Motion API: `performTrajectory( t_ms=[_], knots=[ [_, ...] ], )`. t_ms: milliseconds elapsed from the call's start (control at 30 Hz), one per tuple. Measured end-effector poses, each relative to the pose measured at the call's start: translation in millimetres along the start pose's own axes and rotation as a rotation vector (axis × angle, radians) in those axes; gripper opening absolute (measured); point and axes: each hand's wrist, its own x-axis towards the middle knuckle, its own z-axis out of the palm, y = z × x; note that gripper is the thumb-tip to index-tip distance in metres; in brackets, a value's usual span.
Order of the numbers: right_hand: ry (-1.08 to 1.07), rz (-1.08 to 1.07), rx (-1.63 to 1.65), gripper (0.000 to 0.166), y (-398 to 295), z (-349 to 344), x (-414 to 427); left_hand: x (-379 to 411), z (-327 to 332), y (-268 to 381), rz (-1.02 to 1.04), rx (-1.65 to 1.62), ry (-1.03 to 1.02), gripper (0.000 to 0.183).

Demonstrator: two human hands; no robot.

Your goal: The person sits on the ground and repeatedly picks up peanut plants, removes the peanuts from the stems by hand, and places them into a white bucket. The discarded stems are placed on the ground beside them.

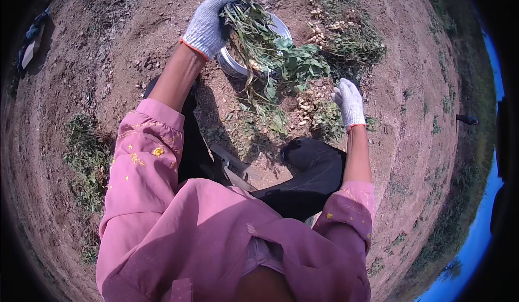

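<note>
My left hand (213,22), in a white knit glove with an orange cuff, grips a bunch of green peanut vines (259,42) at its upper end. The vines hang over a white bucket (281,27), which holds some peanut pods and is partly hidden by the leaves. On the right, my right hand (349,101), gloved alike, is beside a small heap of peanut plants with pods (306,107). Its fingers are bent, and I see nothing held in them. A larger pile of pulled peanut plants (350,42) lies beyond it, with pale pods showing.
Dry, cloddy soil (134,50) surrounds me. Between my legs is a low seat-like frame (235,166). Green plants (87,156) lie at left. Farther off are a person (467,119) at the right edge and a pale, box-like object (32,48) at far left.
</note>
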Motion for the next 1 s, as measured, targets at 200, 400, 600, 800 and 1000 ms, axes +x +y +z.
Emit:
performTrajectory(
  t_ms=[200, 400, 600, 800, 1000],
  knots=[
    [0.062, -0.077, 0.212, 0.030, 4, -64, 16, -54, -230, 252, 0.283, 0.103, 0.405, 0.026],
    [0.033, 0.053, -0.199, 0.025, 84, -110, 14, -253, -322, 251, 0.839, -0.481, 1.441, 0.064],
    [-0.004, -0.155, -0.843, 0.032, 162, -114, 35, -276, -355, 218, 0.461, -0.108, 1.293, 0.048],
    [-0.138, -0.424, -1.110, 0.028, 168, -77, 53, -103, -144, 143, 0.212, 0.348, 0.476, 0.040],
    [-0.060, -0.521, -1.301, 0.026, 195, -66, 92, -38, 59, -56, -0.321, 0.941, -0.204, 0.035]
  ],
)
